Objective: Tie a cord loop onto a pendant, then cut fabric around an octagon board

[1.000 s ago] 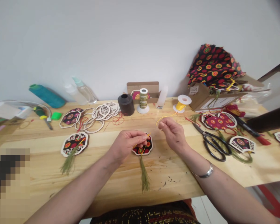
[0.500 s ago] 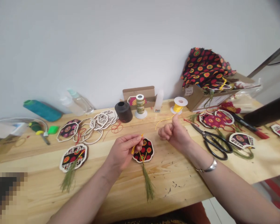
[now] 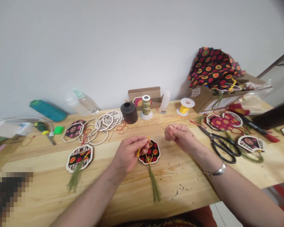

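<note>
My left hand [image 3: 130, 153] pinches a yellow cord [image 3: 139, 152] just left of a small black, red-dotted fabric ornament [image 3: 152, 153] that lies on the wooden table [image 3: 180, 176], its green tassel [image 3: 155, 186] trailing toward me. To the ornament's right my right hand [image 3: 181, 135] is curled, fingers pressed together on the yellow cord [image 3: 170, 120] that runs back to a white spool of yellow cord [image 3: 186, 107]. A metal bracelet sits on my right wrist.
Black scissors [image 3: 223, 146] lie right of my right hand among finished ornaments [image 3: 249, 143]. A cardboard box of patterned cloth [image 3: 213, 71] stands back right. A black spool [image 3: 129, 112], green spool [image 3: 146, 105], glue bottle [image 3: 165, 102], wooden frames [image 3: 101, 124], and a tasselled ornament [image 3: 80, 154] lie left.
My right hand dropped its raised thumb and turned palm-down, still on the cord. My left hand kept its pinch by the ornament. The view shifted slightly.
</note>
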`<state>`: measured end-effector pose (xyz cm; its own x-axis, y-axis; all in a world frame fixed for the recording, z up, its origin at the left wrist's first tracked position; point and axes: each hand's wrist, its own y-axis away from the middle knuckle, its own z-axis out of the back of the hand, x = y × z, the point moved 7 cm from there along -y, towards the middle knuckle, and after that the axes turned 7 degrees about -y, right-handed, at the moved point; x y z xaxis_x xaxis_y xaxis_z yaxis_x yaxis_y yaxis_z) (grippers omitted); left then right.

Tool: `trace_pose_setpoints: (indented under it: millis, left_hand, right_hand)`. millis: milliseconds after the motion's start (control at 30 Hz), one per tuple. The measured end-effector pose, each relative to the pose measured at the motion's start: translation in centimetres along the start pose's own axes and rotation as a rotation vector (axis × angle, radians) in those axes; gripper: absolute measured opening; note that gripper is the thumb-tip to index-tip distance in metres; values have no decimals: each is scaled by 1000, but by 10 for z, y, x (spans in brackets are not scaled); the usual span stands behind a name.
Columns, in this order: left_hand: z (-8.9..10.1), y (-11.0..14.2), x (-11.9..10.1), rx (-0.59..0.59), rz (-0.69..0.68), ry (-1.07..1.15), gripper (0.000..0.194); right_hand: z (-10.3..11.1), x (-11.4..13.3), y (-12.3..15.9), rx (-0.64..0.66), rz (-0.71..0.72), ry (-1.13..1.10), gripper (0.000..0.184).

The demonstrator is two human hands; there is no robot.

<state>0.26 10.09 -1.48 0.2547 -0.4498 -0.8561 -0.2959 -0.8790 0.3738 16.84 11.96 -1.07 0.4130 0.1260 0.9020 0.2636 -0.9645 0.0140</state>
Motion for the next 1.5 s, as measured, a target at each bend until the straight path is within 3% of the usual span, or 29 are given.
trace_pose_setpoints:
  millis: [267,433,567,833,1267,1500]
  left_hand:
    - [0,2,-2,-3,-29,-70,18]
    - [1,3,-5,20,-108,-152,14]
    - [1,4,-8,11,-142,-186,16]
    - [-3,7,-11,47,-138,-244,15]
    - [-7,11,-2,116,-79,-233,14]
    - [-7,9,-3,106,-111,-249,14]
  right_hand:
    - [-5,-2,4,-27,142,210,62]
    - [-31,11,2,-22,137,292,37]
    - [-48,24,0,84,119,403,33]
    - [-39,24,6,91,334,493,14]
    - [-48,26,11,136,415,473,22]
    - [-49,27,14,111,488,543,20]
